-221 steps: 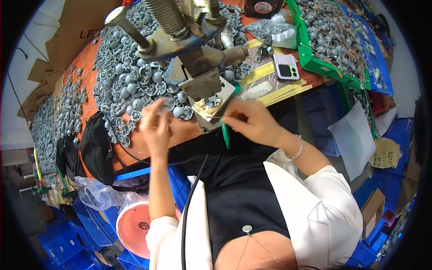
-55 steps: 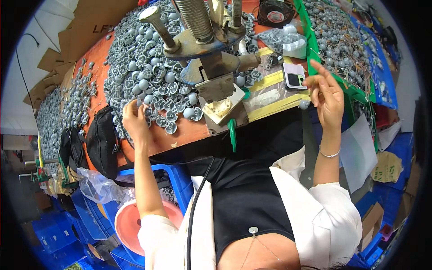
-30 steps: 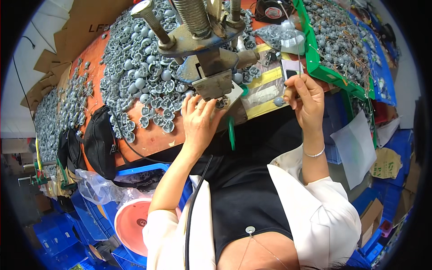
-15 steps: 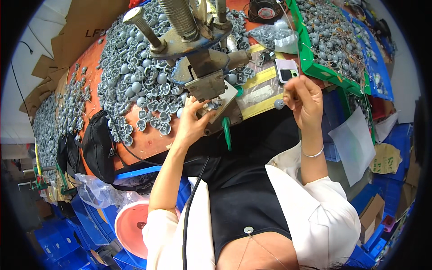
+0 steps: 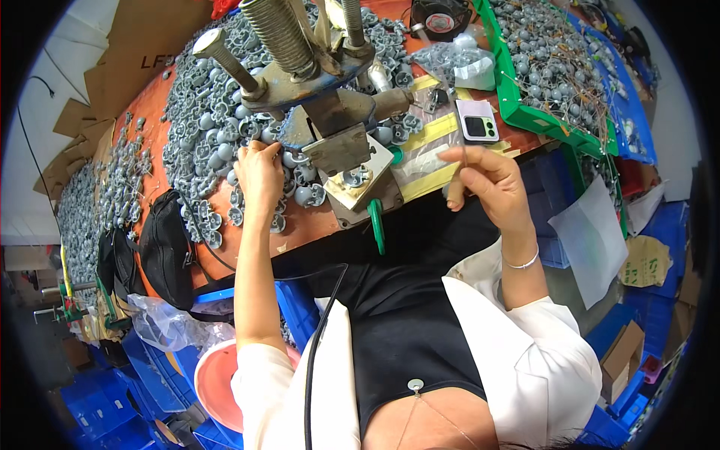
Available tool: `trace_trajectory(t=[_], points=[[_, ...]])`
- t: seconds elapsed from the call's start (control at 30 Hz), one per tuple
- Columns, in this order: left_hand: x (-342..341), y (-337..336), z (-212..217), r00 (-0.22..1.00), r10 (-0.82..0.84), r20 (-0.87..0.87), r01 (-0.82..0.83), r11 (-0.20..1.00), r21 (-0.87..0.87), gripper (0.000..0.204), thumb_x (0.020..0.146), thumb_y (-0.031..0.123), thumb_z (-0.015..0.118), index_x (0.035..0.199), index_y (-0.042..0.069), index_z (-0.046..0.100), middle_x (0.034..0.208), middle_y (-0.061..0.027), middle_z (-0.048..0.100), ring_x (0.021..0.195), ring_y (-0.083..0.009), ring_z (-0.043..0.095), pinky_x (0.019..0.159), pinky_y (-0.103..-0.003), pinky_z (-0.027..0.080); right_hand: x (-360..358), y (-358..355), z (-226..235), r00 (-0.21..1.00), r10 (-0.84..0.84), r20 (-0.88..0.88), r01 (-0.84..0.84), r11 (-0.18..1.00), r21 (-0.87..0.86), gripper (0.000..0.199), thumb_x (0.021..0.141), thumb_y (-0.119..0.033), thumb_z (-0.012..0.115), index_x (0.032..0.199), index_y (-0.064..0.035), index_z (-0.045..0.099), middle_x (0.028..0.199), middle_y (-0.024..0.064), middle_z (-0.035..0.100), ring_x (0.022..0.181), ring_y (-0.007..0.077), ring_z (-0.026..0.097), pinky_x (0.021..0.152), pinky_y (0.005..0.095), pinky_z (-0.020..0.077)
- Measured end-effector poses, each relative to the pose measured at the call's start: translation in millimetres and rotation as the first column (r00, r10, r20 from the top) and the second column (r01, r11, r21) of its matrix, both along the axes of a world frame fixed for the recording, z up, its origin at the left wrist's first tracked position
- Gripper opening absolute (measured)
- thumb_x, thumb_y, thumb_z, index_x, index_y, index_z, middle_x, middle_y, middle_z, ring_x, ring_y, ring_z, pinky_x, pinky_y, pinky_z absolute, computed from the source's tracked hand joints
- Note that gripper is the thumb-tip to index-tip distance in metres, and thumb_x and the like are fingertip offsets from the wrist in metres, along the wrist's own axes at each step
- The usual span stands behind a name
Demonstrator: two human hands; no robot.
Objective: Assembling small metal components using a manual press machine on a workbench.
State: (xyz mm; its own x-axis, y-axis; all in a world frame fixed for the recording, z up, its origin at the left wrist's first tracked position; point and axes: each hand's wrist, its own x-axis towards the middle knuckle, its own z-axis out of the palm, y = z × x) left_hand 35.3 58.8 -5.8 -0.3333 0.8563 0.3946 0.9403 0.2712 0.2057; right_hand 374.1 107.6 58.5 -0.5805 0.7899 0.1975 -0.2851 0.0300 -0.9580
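My left hand (image 5: 260, 180) reaches down into the heap of grey plastic half-shells (image 5: 217, 142), left of the press. Its fingers are bent together at the pieces; what they grip is hidden. My right hand (image 5: 495, 187) hovers over the near table edge, fingers curled. A small grey patch shows by its fingertips, too covered to name. Between the hands stands a metal press (image 5: 330, 112) with a thick screw and bolts. Under its square head, a grey half-shell (image 5: 355, 176) lies on the pale block (image 5: 352, 195). A green handle (image 5: 376, 225) hangs at the block's front.
A phone (image 5: 478, 121) lies right of the press, beside yellow-taped plastic (image 5: 431, 139). Farther back are a bagged lot of grey balls (image 5: 472, 64) and a black fan (image 5: 441, 19). A green crate (image 5: 517, 112) holds wired grey balls. Black bags (image 5: 166, 251) hang at the left edge.
My left hand has left the press block and moved left to the heap. My right hand has shifted left and lower; the grey ball hanging below its fingers is no longer clearly visible.
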Motion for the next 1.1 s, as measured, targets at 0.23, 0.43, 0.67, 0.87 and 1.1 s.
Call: trace_trajectory(t=[0.23,0.43,0.67,0.87,1.1], points=[[-12,-1,-10,1.000,-0.024,-0.021,0.024,1.000,0.010,0.022,0.070,0.013,0.073,0.092,0.012,0.071,0.095,-0.0080,0.058,0.094,-0.0278,0.051,0.082,-0.038,0.040,4,1,3,0.927,0.274,0.255,-0.352,0.870,0.345,0.015,0.082,0.004,0.057,0.094,0.0063,0.066,0.054,0.0085,0.058,0.050,0.0106,0.056,0.046,0.0251,0.0422],[17,-27,-5,0.977,-0.187,0.107,0.124,0.894,0.430,0.022,0.081,-0.001,0.060,0.103,0.000,0.056,0.109,-0.0133,0.060,0.094,-0.0308,0.058,0.082,-0.038,0.044,-33,-16,-24,0.934,0.135,0.331,-0.231,0.934,0.273,0.016,0.082,0.002,0.059,0.096,0.0031,0.067,0.062,0.0095,0.062,0.052,0.0142,0.056,0.049,0.0266,0.0417],[72,-65,-5,0.086,-0.303,0.949,-0.104,0.945,0.311,0.031,0.082,-0.008,0.062,0.113,-0.003,0.062,0.107,-0.0063,0.057,0.082,-0.0142,0.064,0.074,-0.024,0.052,-78,-28,-35,0.942,-0.275,0.190,0.075,0.727,0.683,0.009,0.075,-0.006,0.071,0.071,-0.0022,0.064,0.058,0.0055,0.054,0.050,0.0217,0.053,0.046,0.0316,0.0384],[77,-68,0,0.062,-0.365,0.929,-0.107,0.923,0.370,0.033,0.085,-0.004,0.061,0.118,-0.003,0.058,0.114,-0.0076,0.057,0.092,-0.0190,0.065,0.084,-0.028,0.052,-77,-27,-32,0.930,-0.321,0.182,0.089,0.675,0.732,0.011,0.073,-0.006,0.072,0.068,-0.0032,0.063,0.055,0.0059,0.049,0.044,0.0206,0.050,0.040,0.0314,0.0365],[74,-65,7,0.086,-0.433,0.898,-0.098,0.893,0.440,0.020,0.085,-0.001,0.063,0.105,-0.003,0.059,0.098,-0.0094,0.064,0.085,-0.0168,0.065,0.081,-0.029,0.053,-68,-26,-29,0.918,-0.311,0.246,0.016,0.649,0.760,0.012,0.073,-0.006,0.072,0.066,-0.0028,0.062,0.056,0.0063,0.049,0.045,0.0213,0.050,0.042,0.0320,0.0376]])
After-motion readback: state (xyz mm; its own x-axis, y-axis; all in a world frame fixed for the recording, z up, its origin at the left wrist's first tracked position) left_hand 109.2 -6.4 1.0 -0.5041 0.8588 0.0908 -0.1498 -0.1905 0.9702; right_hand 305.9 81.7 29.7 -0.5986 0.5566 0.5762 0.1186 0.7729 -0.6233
